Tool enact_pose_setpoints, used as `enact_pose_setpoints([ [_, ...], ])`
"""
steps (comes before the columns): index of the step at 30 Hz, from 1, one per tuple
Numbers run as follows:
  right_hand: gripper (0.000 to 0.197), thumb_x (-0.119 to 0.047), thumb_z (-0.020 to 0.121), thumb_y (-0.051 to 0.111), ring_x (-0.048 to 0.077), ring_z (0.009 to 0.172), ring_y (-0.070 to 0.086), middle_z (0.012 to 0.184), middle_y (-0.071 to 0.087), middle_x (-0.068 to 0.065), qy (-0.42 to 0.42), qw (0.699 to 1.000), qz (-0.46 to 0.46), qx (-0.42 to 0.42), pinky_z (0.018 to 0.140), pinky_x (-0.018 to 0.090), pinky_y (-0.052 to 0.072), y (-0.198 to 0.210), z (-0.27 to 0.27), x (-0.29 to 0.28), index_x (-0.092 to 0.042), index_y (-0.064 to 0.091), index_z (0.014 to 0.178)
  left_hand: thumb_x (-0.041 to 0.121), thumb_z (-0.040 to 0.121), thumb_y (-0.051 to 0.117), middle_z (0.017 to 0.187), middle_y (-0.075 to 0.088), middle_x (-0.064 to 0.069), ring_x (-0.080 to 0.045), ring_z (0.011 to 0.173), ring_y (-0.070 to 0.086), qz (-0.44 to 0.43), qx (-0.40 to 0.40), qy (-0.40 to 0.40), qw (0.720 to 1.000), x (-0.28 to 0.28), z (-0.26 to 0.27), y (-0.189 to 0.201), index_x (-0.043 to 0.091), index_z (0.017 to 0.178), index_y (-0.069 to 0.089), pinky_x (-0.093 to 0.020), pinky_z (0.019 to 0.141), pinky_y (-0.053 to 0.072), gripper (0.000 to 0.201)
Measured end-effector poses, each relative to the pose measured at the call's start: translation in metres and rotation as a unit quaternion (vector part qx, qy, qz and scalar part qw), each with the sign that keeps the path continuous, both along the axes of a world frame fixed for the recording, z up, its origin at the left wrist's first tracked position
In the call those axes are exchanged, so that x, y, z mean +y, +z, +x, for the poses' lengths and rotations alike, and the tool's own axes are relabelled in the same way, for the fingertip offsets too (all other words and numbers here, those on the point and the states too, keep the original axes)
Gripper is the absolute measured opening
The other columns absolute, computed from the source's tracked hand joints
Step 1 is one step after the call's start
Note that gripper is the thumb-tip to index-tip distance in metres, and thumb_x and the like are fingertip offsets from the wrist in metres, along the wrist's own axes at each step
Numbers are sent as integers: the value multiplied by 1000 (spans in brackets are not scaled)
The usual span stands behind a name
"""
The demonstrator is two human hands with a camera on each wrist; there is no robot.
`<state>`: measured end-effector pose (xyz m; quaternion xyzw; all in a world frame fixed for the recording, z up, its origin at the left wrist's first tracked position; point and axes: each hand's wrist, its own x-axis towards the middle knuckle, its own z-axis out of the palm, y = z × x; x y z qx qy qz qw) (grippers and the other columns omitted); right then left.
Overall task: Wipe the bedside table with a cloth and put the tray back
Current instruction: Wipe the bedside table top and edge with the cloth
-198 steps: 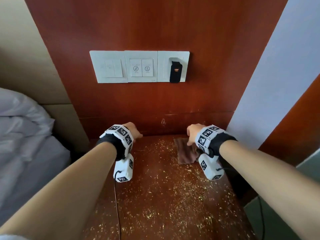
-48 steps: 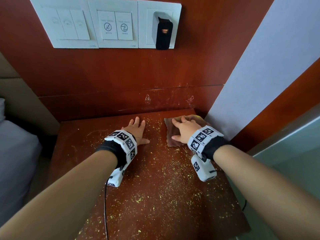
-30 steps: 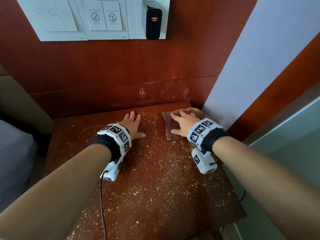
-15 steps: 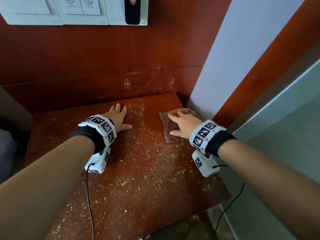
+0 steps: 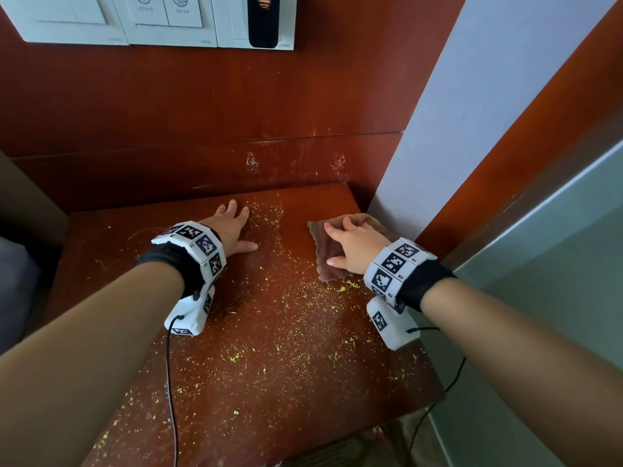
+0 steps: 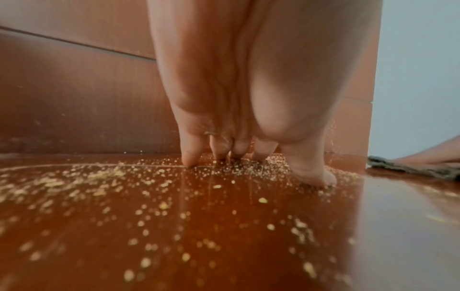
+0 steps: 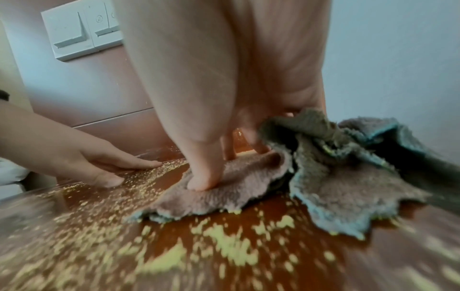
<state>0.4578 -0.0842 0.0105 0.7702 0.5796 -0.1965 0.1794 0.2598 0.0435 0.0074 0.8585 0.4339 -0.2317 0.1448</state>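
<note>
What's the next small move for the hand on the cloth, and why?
Probably drag the cloth toward the near edge of the table. The right hand presses it flat at the back right corner, and yellow crumbs cover the surface in front; the left hand only braces.

back wall: reddish wood panelling (image 5: 202, 106)
switches: white switch plate (image 5: 141, 25) on it
right: pale wall (image 5: 455, 112)
floor: grey-green (image 5: 539, 298)
</note>
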Motion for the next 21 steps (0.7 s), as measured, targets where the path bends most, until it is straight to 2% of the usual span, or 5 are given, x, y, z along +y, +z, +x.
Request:
enact_pose_setpoints([
  [7,75,-45,93,49,43,139,28,158,8,20,10,1000,-6,-19,112,47,32,0,-1,40,-24,8,152,49,93,46,159,-12,-10,-26,149,-1,-2,-8,11,1000,0,0,1,15,152,-5,-43,120,16,85],
  [13,78,-49,91,51,44,138,29,157,12,19,22,999,0,-30,109,49,36,-3,4,60,-27,9,152,49,92,47,160,-8,-11,-28,148,3,13,0,9,1000,1,2,1,15,153,-2,-43,119,19,85],
  [18,78,-51,91,50,43,138,29,156,14,20,45,999,6,-28,112,48,33,-3,10,64,-26,10,152,49,92,49,160,-9,-9,-26,149,2,10,-2,20,1000,0,3,3,17,153,-2,-39,120,17,85],
  [21,75,-50,92,48,43,140,26,157,12,20,62,997,17,-30,114,46,29,-1,10,62,-25,9,152,48,92,47,160,-11,-9,-24,149,0,5,8,24,1000,-2,3,4,17,152,-4,-41,120,17,85],
])
